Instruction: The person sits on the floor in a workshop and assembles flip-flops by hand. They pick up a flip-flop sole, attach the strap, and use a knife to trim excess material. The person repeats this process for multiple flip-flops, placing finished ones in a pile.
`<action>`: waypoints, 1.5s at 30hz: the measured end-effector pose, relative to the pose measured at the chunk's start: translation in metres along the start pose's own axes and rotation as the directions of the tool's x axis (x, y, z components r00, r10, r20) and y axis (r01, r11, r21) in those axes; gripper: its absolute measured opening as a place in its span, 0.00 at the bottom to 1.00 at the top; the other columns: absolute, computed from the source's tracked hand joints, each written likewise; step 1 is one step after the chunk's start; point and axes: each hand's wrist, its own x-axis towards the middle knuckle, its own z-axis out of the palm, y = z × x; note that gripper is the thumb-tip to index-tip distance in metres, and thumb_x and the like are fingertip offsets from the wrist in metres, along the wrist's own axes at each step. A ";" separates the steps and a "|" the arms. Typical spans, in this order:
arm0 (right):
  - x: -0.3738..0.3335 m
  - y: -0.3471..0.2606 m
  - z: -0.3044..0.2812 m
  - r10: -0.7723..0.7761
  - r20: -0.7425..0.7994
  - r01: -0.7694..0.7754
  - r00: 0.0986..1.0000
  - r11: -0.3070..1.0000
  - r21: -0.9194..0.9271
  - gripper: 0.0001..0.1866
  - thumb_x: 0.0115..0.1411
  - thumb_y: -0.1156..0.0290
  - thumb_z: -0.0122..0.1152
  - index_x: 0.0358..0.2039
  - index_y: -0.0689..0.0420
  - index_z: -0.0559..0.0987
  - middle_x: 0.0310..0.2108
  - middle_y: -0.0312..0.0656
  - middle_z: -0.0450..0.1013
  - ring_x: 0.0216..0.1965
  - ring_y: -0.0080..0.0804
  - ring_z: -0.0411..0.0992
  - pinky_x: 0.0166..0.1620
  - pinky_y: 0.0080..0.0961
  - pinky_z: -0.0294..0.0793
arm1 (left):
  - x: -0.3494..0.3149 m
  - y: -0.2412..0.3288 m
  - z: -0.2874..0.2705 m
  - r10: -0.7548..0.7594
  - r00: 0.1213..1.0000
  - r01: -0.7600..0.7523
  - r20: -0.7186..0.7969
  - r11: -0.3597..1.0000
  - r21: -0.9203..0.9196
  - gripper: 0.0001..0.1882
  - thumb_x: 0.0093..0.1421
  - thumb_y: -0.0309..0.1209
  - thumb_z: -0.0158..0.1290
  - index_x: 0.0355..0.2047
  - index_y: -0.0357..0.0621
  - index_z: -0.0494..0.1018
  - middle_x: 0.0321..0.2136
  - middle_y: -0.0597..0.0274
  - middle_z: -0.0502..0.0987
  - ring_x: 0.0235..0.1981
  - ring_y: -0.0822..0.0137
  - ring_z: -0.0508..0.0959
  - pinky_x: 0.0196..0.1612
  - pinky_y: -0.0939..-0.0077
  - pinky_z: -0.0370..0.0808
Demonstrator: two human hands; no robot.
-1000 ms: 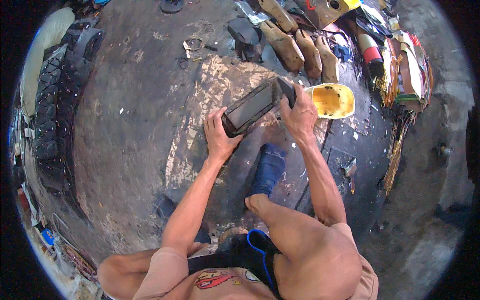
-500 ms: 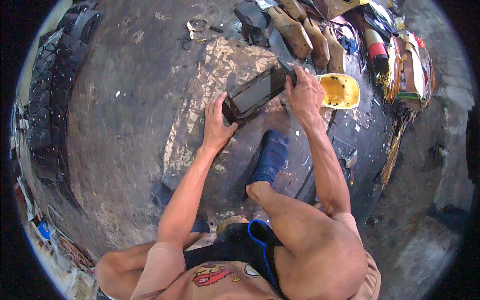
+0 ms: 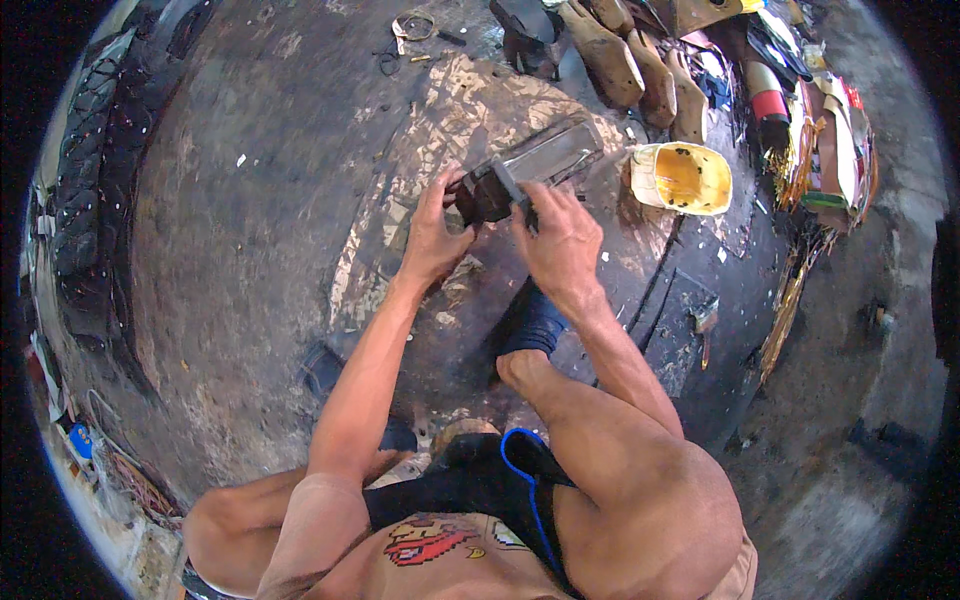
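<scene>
Before me on the floor lies a long, dark rectangular block (image 3: pixel 558 150) with a flat grey top, slanting up to the right. My left hand (image 3: pixel 435 235) is closed around its near left end, thumb below and fingers above. In my right hand (image 3: pixel 562 240) is a small dark flat-sided piece (image 3: pixel 508 182), gripped across the block close to the left hand. Its exact kind I cannot make out. Under the block spreads a worn, patterned tan sheet (image 3: pixel 375 235). My foot in a dark blue sock (image 3: pixel 535 318) rests just nearer than the right hand.
A cut-open yellow container (image 3: pixel 700 205) with dark specks stands right of the block. Several wooden shoe lasts (image 3: pixel 612 65) lie at the far right, beside bundled materials (image 3: pixel 830 150). A brush (image 3: pixel 705 318) lies at right. Black laced items (image 3: pixel 85 190) line the left edge.
My right hand has brought the small dark piece along the block from its far right end toward my left hand. The left hand keeps its grip. The whole view has shifted slightly.
</scene>
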 end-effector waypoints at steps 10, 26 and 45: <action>-0.007 0.018 -0.015 0.259 -0.047 -0.239 0.965 0.936 0.259 0.19 0.59 0.70 0.69 0.51 0.58 0.81 0.34 0.50 0.83 0.37 0.46 0.84 0.44 0.37 0.82 | 0.002 0.005 0.000 -0.006 1.000 0.002 0.026 0.992 0.126 0.47 0.47 0.24 0.73 0.68 0.44 0.65 0.63 0.50 0.72 0.63 0.52 0.75 0.63 0.60 0.78; 0.018 0.076 -0.052 0.221 -0.146 -0.228 0.964 0.973 -0.033 0.23 0.61 0.62 0.66 0.55 0.56 0.80 0.43 0.52 0.81 0.46 0.54 0.80 0.50 0.48 0.77 | 0.001 0.014 0.000 -0.024 0.999 0.017 0.029 0.972 0.236 0.48 0.46 0.27 0.74 0.69 0.49 0.67 0.59 0.50 0.74 0.61 0.48 0.74 0.66 0.57 0.71; -0.035 0.005 -0.016 0.173 -0.016 -0.168 0.985 0.972 0.165 0.20 0.56 0.70 0.69 0.51 0.51 0.84 0.36 0.44 0.79 0.40 0.47 0.79 0.44 0.40 0.80 | 0.004 -0.001 0.002 0.074 0.997 -0.079 0.037 0.978 0.195 0.48 0.47 0.33 0.75 0.68 0.47 0.67 0.60 0.50 0.74 0.62 0.46 0.73 0.66 0.54 0.71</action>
